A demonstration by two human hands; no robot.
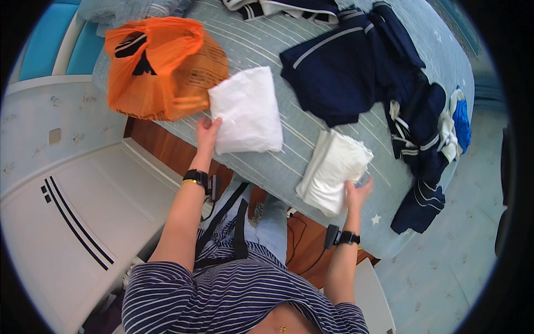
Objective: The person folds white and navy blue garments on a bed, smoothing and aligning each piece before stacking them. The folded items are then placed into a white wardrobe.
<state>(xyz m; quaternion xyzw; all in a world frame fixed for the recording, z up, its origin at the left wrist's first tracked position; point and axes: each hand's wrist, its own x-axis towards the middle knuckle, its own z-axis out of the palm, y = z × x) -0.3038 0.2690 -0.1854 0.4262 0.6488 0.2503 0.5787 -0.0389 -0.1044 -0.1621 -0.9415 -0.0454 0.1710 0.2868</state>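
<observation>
A white folded cloth (248,110) lies flat on the bed, its left side close against an orange plastic bag (183,71). My left hand (207,131) is at the cloth's lower left edge, thumb touching it and fingers spread apart. To the right, nearer the bed's edge, is an off-white folded garment (333,169) with several layers showing along its left side. At its lower right edge rests my right hand (358,194), thumb against the fabric and fingers spread away from it. Neither hand is closed around the fabric.
Dark navy clothing with white stripes (333,71) spreads across the bed (258,175). Blue fabric (461,121) lies at the far right edge. The orange bag holds dark items. A white cabinet (83,208) stands at my left; cables (296,234) run near the floor.
</observation>
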